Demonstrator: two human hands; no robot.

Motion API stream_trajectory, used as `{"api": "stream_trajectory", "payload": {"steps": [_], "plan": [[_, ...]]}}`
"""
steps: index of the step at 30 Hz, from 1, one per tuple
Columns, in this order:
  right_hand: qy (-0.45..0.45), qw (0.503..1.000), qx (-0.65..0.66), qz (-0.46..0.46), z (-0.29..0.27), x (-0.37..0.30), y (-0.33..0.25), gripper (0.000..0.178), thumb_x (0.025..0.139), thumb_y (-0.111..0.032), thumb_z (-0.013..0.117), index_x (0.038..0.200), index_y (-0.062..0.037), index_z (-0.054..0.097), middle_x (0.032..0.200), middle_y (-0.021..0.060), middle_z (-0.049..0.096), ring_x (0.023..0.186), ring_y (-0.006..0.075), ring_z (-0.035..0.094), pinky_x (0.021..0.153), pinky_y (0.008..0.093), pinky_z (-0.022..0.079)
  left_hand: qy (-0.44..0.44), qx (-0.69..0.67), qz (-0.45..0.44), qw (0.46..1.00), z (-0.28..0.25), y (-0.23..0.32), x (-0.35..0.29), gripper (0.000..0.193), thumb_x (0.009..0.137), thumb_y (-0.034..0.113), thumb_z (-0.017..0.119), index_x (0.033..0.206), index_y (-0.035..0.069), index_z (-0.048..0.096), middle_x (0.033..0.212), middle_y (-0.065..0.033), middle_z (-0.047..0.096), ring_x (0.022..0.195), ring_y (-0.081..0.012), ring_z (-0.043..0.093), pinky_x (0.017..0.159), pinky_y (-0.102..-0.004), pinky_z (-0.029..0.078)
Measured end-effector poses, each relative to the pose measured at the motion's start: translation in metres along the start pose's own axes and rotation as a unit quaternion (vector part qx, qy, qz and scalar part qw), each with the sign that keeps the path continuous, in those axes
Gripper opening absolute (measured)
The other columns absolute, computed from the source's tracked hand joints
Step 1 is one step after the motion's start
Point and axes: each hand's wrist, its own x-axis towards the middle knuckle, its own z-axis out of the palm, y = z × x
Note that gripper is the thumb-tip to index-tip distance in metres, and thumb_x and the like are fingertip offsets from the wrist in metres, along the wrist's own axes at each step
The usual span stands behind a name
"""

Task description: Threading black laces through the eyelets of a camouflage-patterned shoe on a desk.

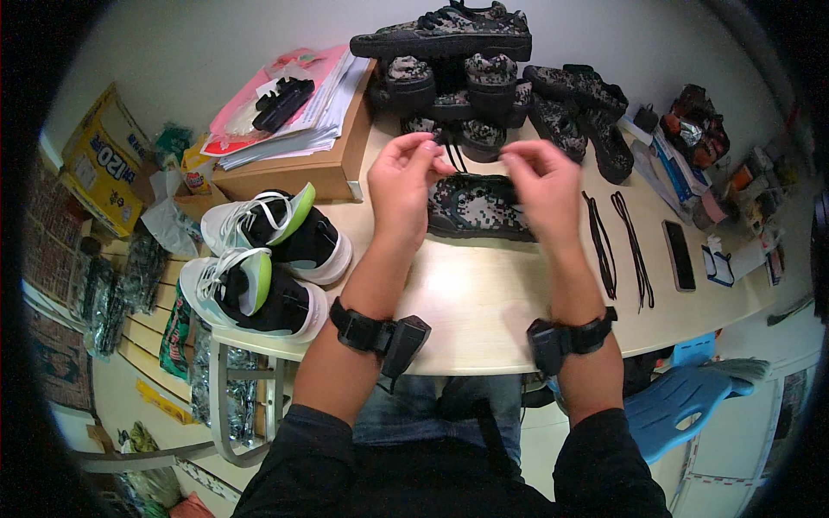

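A camouflage shoe [477, 207] with a black sole lies on the table in front of me, its toe and heel partly covered by my hands. My left hand [401, 183] is raised over the shoe's left end, thumb and forefinger pinched on a black shoelace [456, 157] that hangs down towards the shoe. At the shoe's right end is my right hand [549, 183], fingers curled together and slightly blurred. Whatever it may grip is too small to make out. To the right, two black shoelaces [599, 246] [633, 250] lie folded on the tabletop.
Several camouflage shoes [445, 43] are stacked at the back. White sneakers [250, 298] stand left, beside a cardboard box [332, 151] bearing papers and a black clip-like object [283, 104]. A phone [679, 255] lies right. Below is a blue stool [682, 410].
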Motion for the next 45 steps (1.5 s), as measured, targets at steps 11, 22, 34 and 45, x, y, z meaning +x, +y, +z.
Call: {"api": "stream_trajectory", "payload": {"steps": [11,22,34,45], "plan": [[0.005,0.999,-0.014,-0.048,0.018,-0.012,0.002,0.009,0.080,-0.002,0.063,0.088,0.0004,0.065,0.078,0.0092,0.067,0.067,0.0140,0.065,0.062,0.0261,0.051,-0.063,0.191,0.019,0.979,0.023,-0.005,-0.021,0.022,0.085,0.003,0.061,0.106,-0.004,0.061,0.093,-0.0090,0.065,0.078,-0.0120,0.062,0.074,-0.0238,0.051],[0.020,0.993,-0.050,-0.103,0.020,-0.015,-0.003,0.009,0.077,0.000,0.064,0.086,0.0009,0.063,0.078,0.0109,0.065,0.064,0.0193,0.064,0.059,0.0290,0.050,-0.105,0.200,0.066,0.972,0.016,-0.012,-0.018,0.018,0.085,-0.003,0.057,0.102,-0.005,0.063,0.093,-0.0076,0.065,0.079,-0.0116,0.062,0.073,-0.0234,0.051],[0.002,0.986,-0.074,-0.152,0.020,-0.017,-0.002,0.012,0.078,-0.002,0.064,0.090,0.0005,0.066,0.082,0.0131,0.067,0.070,0.0235,0.065,0.064,0.0295,0.051,-0.048,0.303,0.131,0.943,0.019,-0.009,-0.023,0.008,0.084,0.003,0.062,0.089,-0.003,0.064,0.085,-0.0030,0.063,0.072,-0.0095,0.059,0.068,-0.0220,0.048],[-0.070,0.996,0.022,-0.052,0.018,-0.013,0.006,0.025,0.078,-0.001,0.066,0.103,-0.0018,0.062,0.078,0.0071,0.067,0.068,0.0100,0.063,0.061,0.0233,0.050,-0.078,0.287,0.132,0.945,0.016,-0.006,-0.018,0.011,0.081,0.007,0.063,0.085,-0.003,0.064,0.082,-0.0098,0.065,0.074,-0.0162,0.061,0.068,-0.0268,0.048]]}}
